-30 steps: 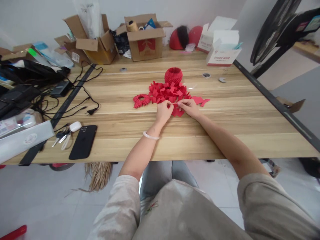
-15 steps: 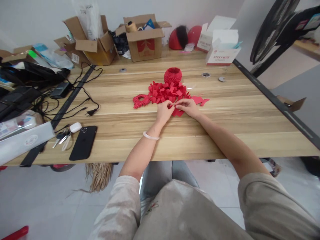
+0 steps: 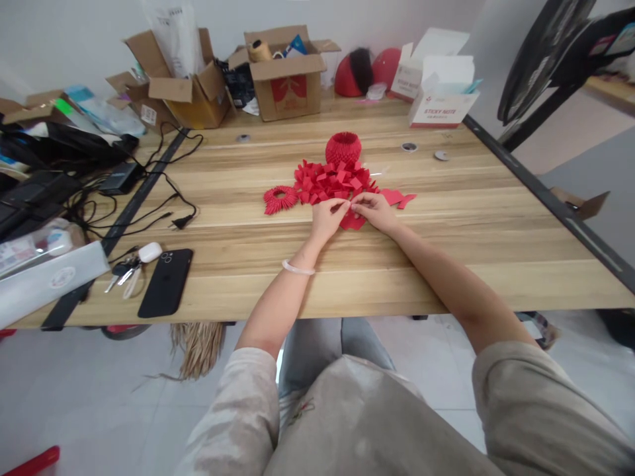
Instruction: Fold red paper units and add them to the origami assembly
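Note:
My left hand [image 3: 328, 217] and my right hand [image 3: 373, 210] meet fingertip to fingertip over the table, both closed in a pinch. Between them is a small red paper piece, mostly covered by the fingers. Red paper sheets [image 3: 352, 221] lie just under the fingertips. Right behind the hands is a heap of folded red paper pieces [image 3: 337, 180]. A round red vase-like form made of folded paper [image 3: 343, 148] stands behind the heap. To the left of it lies a red folded-paper ring [image 3: 280, 199] with a pointed side. More flat red paper [image 3: 393, 196] sits beside my right hand.
A black phone [image 3: 165, 283] and keys [image 3: 125, 272] lie at the front left, near tangled black cables [image 3: 149, 165]. Cardboard boxes [image 3: 288, 86], a red helmet [image 3: 353, 74] and a sticky note box [image 3: 441, 99] line the back. A fan [image 3: 540, 59] stands at right.
Both hands have shifted very slightly while staying together, their fingertips pressed over the same spot. The paper heap, vase form and ring have stayed in place.

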`<state>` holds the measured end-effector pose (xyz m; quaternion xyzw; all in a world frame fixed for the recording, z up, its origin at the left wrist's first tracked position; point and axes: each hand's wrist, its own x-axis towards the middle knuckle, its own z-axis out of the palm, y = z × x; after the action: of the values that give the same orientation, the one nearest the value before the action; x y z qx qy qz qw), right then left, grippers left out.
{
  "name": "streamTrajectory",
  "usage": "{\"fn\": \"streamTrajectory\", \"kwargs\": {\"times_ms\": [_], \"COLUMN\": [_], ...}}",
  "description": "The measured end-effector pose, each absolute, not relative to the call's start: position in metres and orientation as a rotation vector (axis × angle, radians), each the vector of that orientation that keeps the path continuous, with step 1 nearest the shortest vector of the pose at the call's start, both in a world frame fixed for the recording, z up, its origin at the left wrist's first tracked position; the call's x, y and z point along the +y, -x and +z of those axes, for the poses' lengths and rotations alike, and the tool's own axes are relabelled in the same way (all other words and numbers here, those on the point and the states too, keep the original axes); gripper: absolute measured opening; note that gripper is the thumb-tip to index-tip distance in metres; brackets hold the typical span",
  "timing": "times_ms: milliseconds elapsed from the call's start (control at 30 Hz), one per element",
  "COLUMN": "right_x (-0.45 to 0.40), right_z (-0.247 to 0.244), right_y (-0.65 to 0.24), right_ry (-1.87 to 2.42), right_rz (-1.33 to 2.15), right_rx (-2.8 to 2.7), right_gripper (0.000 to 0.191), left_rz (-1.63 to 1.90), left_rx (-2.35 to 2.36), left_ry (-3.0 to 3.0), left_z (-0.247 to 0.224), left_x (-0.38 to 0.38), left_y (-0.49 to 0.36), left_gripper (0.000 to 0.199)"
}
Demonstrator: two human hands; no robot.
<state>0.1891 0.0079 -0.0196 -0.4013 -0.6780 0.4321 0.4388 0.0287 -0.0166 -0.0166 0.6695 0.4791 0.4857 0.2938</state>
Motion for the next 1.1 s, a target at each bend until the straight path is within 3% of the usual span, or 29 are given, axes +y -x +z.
{"fn": "streamTrajectory", "kwargs": {"times_ms": [1100], "right_x": [0.0102], "right_z": [-0.0218], "right_y": [-0.189], "right_ry": [1.058], "right_rz": [1.066], "right_rx": [-1.679], "right_gripper": [0.03], "left_rz": [1.291], "left_rx": [1.311], "left_ry": [-1.822], "left_z": [-0.021], "left_x": [-0.0138], "left_y": [-0.0313], "left_gripper": [0.015]}}
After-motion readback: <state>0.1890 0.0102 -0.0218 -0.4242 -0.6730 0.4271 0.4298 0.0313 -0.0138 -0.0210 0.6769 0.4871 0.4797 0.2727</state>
